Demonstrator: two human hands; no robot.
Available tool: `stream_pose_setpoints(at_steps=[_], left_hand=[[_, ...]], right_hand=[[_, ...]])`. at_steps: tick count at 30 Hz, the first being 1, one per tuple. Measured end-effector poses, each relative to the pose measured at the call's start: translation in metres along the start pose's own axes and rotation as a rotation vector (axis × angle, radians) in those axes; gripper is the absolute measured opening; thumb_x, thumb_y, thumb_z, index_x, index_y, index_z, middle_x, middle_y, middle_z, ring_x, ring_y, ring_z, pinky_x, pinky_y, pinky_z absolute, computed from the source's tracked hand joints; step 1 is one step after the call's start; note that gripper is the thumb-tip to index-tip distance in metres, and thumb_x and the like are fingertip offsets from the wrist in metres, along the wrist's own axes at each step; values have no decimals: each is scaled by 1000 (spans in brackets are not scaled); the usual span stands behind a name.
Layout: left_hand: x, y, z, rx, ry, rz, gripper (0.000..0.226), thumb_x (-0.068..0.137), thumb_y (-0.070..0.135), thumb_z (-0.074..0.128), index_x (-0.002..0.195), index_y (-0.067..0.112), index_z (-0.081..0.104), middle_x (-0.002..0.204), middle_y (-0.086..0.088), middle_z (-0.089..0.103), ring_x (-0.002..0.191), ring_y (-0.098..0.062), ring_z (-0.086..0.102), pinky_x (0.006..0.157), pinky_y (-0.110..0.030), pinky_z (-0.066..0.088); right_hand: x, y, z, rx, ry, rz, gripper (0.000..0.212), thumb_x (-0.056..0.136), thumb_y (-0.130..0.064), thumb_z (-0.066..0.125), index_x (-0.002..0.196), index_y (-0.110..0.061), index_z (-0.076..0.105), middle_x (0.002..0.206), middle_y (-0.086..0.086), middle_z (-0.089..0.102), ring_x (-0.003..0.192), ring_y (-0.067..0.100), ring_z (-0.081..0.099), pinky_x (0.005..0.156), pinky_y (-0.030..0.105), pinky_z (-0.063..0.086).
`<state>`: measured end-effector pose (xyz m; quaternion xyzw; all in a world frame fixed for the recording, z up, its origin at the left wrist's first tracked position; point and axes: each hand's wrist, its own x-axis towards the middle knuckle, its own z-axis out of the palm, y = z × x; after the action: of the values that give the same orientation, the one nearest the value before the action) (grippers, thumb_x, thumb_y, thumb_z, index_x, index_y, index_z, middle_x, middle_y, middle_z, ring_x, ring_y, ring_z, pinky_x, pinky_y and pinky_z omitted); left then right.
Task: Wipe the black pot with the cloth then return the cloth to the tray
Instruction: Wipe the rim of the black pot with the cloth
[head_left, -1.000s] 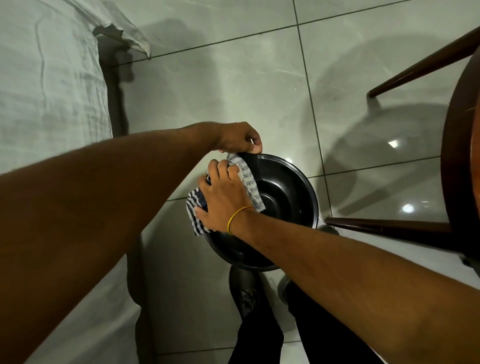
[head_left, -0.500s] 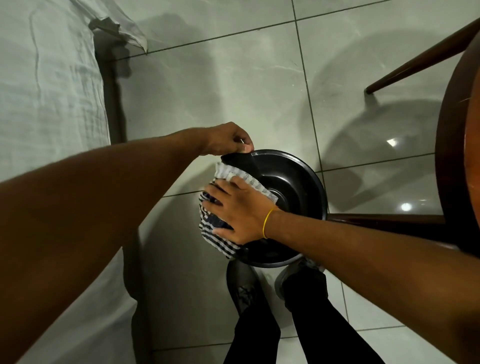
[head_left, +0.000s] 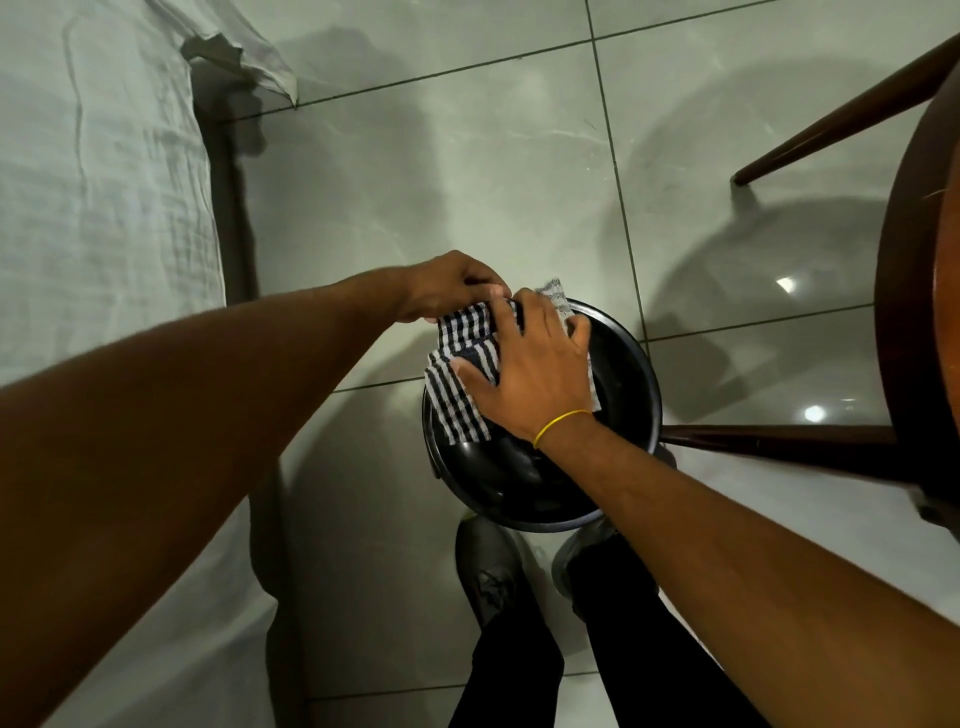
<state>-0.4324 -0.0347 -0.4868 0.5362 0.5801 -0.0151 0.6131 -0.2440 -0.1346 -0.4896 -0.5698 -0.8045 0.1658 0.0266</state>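
Observation:
The round black pot (head_left: 631, 395) is held in the air above the tiled floor, its open side facing me. My left hand (head_left: 449, 286) pinches its far-left rim. My right hand (head_left: 530, 376), a yellow band at the wrist, presses a striped dark-and-white cloth (head_left: 457, 395) flat against the pot's upper left rim and inner wall. The cloth drapes over the rim and hides part of the pot's inside. No tray is in view.
A bed with a pale wrinkled sheet (head_left: 98, 208) fills the left side. A dark wooden chair (head_left: 919, 322) stands at the right, one leg (head_left: 779, 447) reaching toward the pot. My legs and shoes (head_left: 493, 571) stand on the grey floor tiles below the pot.
My right hand has slid the cloth from the pot's left side up toward the far rim, close to my left hand. The pot has stayed in my left hand's grip.

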Motion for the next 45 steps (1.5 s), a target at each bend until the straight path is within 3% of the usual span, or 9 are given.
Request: stream_pose_setpoints(at_steps=[5,19,25,29,32,36,38,41,45], left_hand=[[-1,-3,5,-32,29,18,29,109,23,55,128,12,73,119,-12,78,113,-32,74,101,-56,59],[-3,-1,8,-33,28,57,32,108,28,56,130,10,72,119,-7,77,108,-18,73,96,-38,61],[-3,1,12,-29,52,53,30,108,25,56,127,9,72,118,-9,77,110,-23,73,96,-38,61],[-2,4,13,8,68,55,27,109,25,55,122,9,73,98,0,74,76,3,70,58,-12,50],[0,2,14,20,75,45,29,109,28,55,122,9,73,88,1,70,52,4,57,44,-13,41],[-2,4,13,26,67,39,28,109,26,55,122,9,73,92,2,71,65,4,66,49,-13,48],[-4,6,12,4,59,32,28,108,28,57,122,11,74,105,-3,76,95,-14,74,69,-28,64],[-8,9,8,-2,44,1,29,107,30,58,122,12,74,115,-10,77,111,-30,73,93,-53,63],[-9,5,8,7,42,-11,30,107,32,57,122,11,72,114,-10,76,108,-30,73,88,-47,64]], right_hand=[[13,19,-8,-30,73,-109,72,102,-74,46,145,-17,57,134,2,67,122,27,62,104,57,37],[11,31,-13,-81,-15,-233,79,101,-71,44,158,-17,48,147,-2,62,132,28,56,99,54,38],[3,22,-7,-162,36,-85,75,107,-72,34,157,-19,48,140,1,64,134,33,56,101,61,35],[-5,20,-6,-120,72,116,68,108,-71,34,148,-18,53,135,0,63,131,32,54,98,60,34],[-8,18,-4,-92,80,145,65,108,-69,36,147,-19,53,135,-1,63,129,30,54,97,58,35],[-8,21,-6,-55,23,0,68,105,-69,41,153,-22,51,147,-1,61,137,28,52,104,61,37],[-8,23,-8,-70,-30,-96,74,103,-73,41,157,-23,49,155,-2,56,140,28,50,106,61,37],[-2,27,-13,-66,-77,-171,79,99,-77,42,158,-24,49,160,-2,53,144,30,48,106,61,37],[10,39,-22,-107,-148,-275,83,97,-79,40,161,-27,45,162,-2,51,146,33,48,107,63,38]])
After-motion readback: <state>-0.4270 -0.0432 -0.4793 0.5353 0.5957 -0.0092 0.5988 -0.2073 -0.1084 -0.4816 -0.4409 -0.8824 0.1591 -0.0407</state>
